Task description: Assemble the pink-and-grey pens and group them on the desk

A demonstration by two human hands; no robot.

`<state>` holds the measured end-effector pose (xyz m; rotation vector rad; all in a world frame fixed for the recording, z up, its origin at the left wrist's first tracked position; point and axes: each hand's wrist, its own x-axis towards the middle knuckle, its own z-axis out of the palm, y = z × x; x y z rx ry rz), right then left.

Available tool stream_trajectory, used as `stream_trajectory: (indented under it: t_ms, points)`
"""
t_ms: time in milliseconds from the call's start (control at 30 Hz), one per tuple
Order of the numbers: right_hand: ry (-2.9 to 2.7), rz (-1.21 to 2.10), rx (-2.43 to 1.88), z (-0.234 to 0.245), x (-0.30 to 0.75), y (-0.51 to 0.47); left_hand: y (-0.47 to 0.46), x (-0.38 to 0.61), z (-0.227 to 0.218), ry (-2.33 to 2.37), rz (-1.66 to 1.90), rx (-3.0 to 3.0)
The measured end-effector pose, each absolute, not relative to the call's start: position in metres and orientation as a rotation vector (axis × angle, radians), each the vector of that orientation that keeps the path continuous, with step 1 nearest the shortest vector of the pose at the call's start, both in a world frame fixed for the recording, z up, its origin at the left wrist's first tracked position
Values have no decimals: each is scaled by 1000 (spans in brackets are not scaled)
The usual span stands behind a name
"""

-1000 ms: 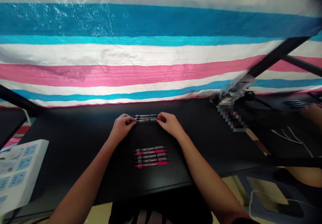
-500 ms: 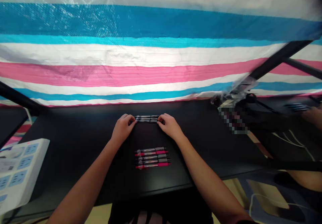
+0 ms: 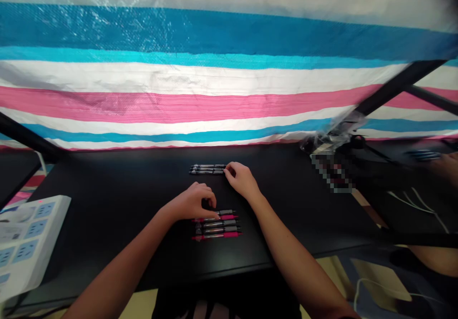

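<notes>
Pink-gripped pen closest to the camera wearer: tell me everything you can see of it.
The pink-gripped pen is slim and straight, with a pink grip toward its right end, a clear-looking middle barrel and a reddish left end with a glossy, transparent-looking part. It lies flat, roughly crosswise, on the black table, nearest in its row. A grey-gripped pen lies just beyond; whether they touch is unclear. No hand touches it. Any lettering is too small to read.

three far dark pens (image 3: 207,169), three near dark pens (image 3: 229,223), two red pens (image 3: 232,235), one white power strip (image 3: 34,242)
</notes>
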<state>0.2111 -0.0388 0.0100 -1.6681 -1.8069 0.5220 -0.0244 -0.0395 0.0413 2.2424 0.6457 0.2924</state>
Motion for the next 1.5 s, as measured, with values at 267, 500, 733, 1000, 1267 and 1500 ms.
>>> stream_trajectory:
  t_ms: [267, 500, 733, 1000, 1267, 1500]
  points:
    - [-1763, 511, -1602, 11, 209, -40, -39, -24, 40, 663, 190, 2389]
    - [-1684, 603, -1500, 13, 206, -41, -33, -26, 36, 823, 305, 2420]
    - [-1647, 949, -1426, 19, 202, -45, -23, -34, 32, 1121, 453, 2281]
    - [-1582, 1088, -1294, 13, 194, -46, -21, -36, 27, 1128, 371, 2378]
    - [-1568, 1163, -1329, 14, 195, -48, -24, -34, 23, 1088, 423, 2426]
    - [-1634, 1072, -1249, 16, 191, -49, -23, -36, 23, 1189, 447, 2507]
